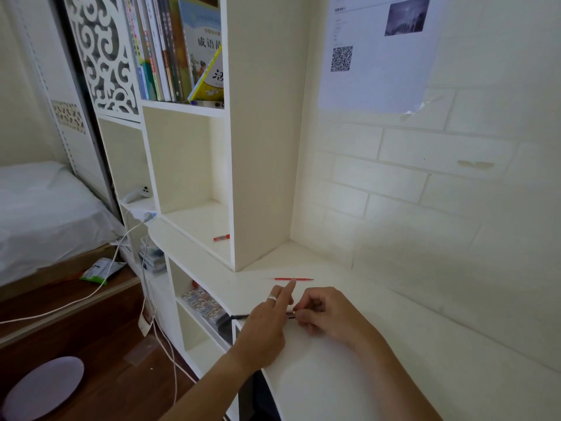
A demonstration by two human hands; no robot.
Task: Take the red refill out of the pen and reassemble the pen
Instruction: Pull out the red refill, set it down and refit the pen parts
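The thin red refill (294,279) lies loose on the white desk (334,375), just beyond my hands. A dark pen barrel (239,316) runs left to right at the desk's front edge. My left hand (267,320) grips its middle, with the forefinger stretched out toward the refill. At the barrel's right end, my right hand (326,314) pinches a small tip piece. Most of the pen is hidden under my fingers.
A white bookshelf (258,147) stands at the back left of the desk, with a red pen cap (221,237) in its lower cubby. The brick-pattern wall (425,192) bounds the right. White cables (164,344) hang at the left.
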